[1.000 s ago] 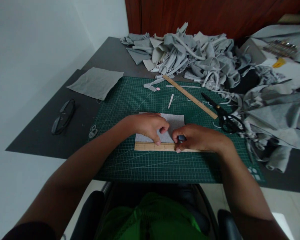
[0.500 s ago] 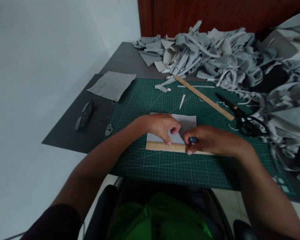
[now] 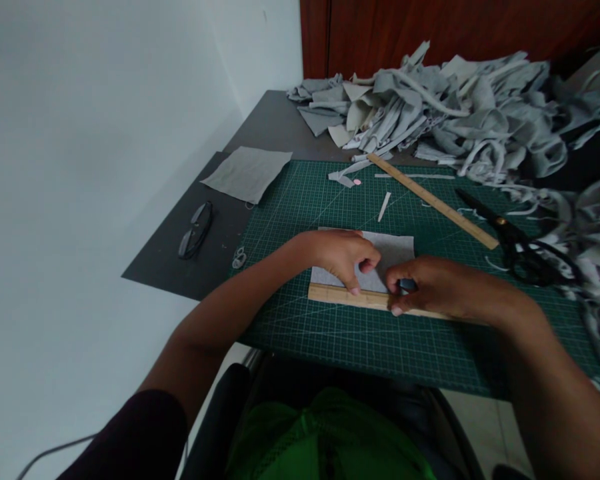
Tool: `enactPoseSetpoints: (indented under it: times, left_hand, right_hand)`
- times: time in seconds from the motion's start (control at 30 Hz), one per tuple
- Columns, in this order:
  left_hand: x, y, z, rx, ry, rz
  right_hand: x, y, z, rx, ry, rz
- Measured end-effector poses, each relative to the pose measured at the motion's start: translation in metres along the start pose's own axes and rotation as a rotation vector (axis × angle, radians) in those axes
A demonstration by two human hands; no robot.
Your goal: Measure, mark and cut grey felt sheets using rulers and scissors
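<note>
Place looked like small sewing or fabric-craft workshop. Green gridded cutting mat (image 3: pixel 330 333) covered dark table (image 3: pixel 180 267) at frame centre. Big heap of grey fabric offcuts (image 3: pixel 445 107) filled upper right. Black scissors (image 3: pixel 520 247) at right edge, wooden ruler (image 3: pixel 433 200) above centre, cut grey square (image 3: pixel 247 173) upper left of mat. Plain white wall at left, wooden panel at top.

table (image 3: pixel 275 127): dark grey | on it: green cutting mat (image 3: pixel 330 327), grey cloth square (image 3: pixel 247 173), glasses (image 3: pixel 195 230), scrap pile (image 3: pixel 445 110)
</note>
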State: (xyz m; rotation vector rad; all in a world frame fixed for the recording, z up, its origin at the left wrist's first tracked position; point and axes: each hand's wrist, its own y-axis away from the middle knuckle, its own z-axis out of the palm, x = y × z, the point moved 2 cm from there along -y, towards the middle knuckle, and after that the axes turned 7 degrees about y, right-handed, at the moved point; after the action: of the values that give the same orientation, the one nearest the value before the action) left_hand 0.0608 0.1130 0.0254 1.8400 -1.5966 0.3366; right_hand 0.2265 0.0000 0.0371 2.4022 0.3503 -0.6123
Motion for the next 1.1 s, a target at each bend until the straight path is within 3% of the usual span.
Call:
enactPoseSetpoints:
  times: [0.27,0.4,0.47,0.6,0.67,0.87,1.1]
  left_hand:
    - [0.003,0.001,0.001,0.023,-0.002,-0.046]
    - [0.008,0.003,0.0,0.031,-0.041,-0.103]
    - [0.009,0.005,0.0,0.02,-0.057,-0.116]
    - [0.007,0.007,0.0,0.038,-0.038,-0.159]
    - [0.004,0.007,0.0,0.046,-0.044,-0.157]
    - [0.0,0.006,0.002,0.001,-0.065,-0.177]
    - [-0.002,0.006,0.003,0.005,-0.089,-0.177]
  right_hand:
    - [0.003,0.0,0.001,0.03,-0.001,-0.008]
    - [0.017,0.002,-0.004,0.037,-0.083,-0.112]
    - [0.029,0.003,-0.013,0.142,-0.071,-0.113]
    - [0.052,0.003,-0.032,0.557,0.036,-0.005]
    - [0.058,-0.001,-0.036,0.641,0.041,-0.004]
    - [0.069,-0.019,-0.03,0.514,0.004,-0.015]
    - [0.083,-0.019,-0.034,0.678,0.048,0.181]
